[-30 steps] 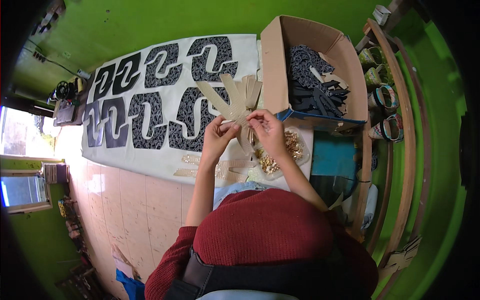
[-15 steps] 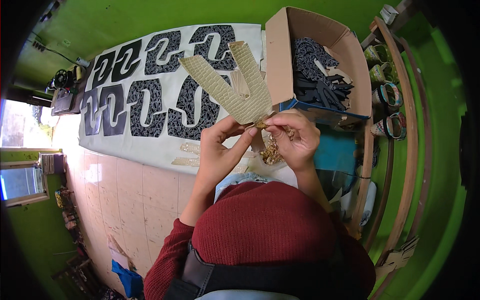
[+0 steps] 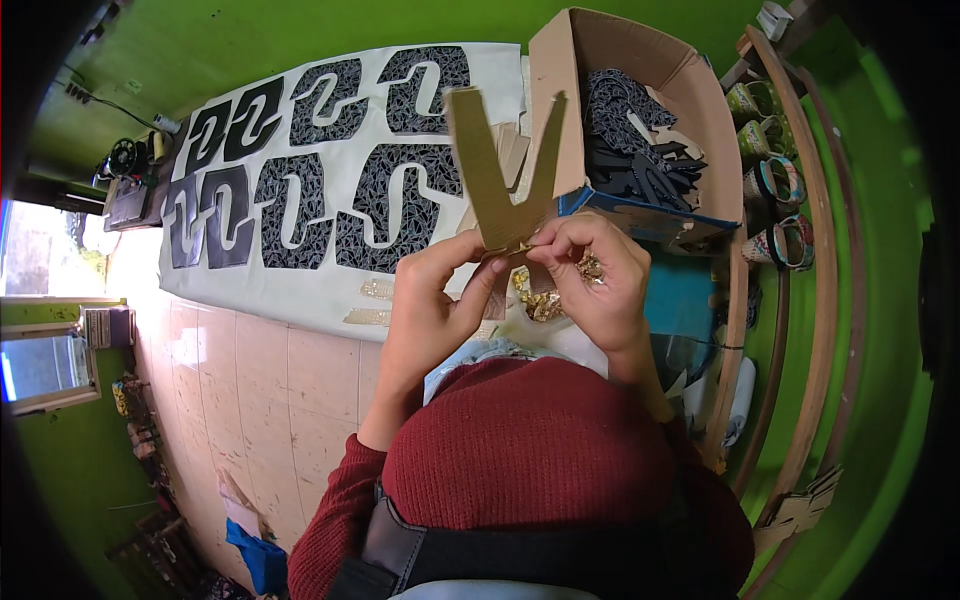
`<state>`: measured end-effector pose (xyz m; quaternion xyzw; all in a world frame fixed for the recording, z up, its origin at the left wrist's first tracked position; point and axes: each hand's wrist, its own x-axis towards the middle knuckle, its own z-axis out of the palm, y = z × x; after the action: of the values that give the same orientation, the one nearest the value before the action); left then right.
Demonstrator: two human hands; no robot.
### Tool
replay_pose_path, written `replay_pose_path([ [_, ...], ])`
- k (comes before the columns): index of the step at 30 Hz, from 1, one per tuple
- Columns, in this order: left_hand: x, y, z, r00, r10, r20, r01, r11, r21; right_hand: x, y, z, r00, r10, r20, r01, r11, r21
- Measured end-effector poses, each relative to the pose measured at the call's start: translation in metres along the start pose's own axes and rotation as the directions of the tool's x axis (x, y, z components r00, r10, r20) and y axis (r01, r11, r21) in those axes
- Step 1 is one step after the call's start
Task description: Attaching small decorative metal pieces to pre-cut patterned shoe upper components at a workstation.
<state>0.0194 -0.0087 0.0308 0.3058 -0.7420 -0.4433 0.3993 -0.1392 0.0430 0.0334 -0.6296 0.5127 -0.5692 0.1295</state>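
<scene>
Between my hands a V-shaped piece of beige-gold, crocodile-embossed material (image 3: pixel 500 215) stands with its two long arms pointing away from me. My left hand (image 3: pixel 432 292) pinches its near end between thumb and fingers. On the other side my right hand (image 3: pixel 598 285) grips the same folded end with thumb and forefinger, where a small gold bit shows; its exact shape is too small to tell. Several shiny gold pieces (image 3: pixel 543 306) lie just beneath my right hand, partly covered by it. Flat beige strips (image 3: pixel 368 316) rest on the table edge left of my left hand.
A white-covered table (image 3: pixel 270 285) carries several black and grey patterned cut-outs (image 3: pixel 292 215). At the right stands an open cardboard box (image 3: pixel 555 110) filled with dark pieces. Beyond it, patterned sandals (image 3: pixel 790 243) hang along a wooden rack (image 3: pixel 822 270). A sewing machine (image 3: pixel 128 165) is at far left.
The V-shaped piece has turned in my hands; its arms now point more straight away and its surface looks darker. Both hands keep pinching its near end.
</scene>
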Motion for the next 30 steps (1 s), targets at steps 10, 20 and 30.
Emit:
replay_pose_path([
  [10,-0.004,-0.003,0.004,0.996,0.044,-0.077,-0.052,0.993,-0.102,-0.008,-0.007,0.011,0.986,0.001,-0.17,-0.002,1.0,-0.005],
  [20,-0.005,0.011,0.003,0.997,0.005,-0.075,-0.021,0.976,-0.216,-0.006,-0.016,0.006,0.965,0.215,-0.147,-0.18,0.958,0.222],
  [30,-0.006,0.017,0.01,0.979,0.024,-0.204,-0.052,0.99,-0.131,0.0,-0.021,-0.003,0.999,-0.031,-0.028,0.03,0.999,-0.026],
])
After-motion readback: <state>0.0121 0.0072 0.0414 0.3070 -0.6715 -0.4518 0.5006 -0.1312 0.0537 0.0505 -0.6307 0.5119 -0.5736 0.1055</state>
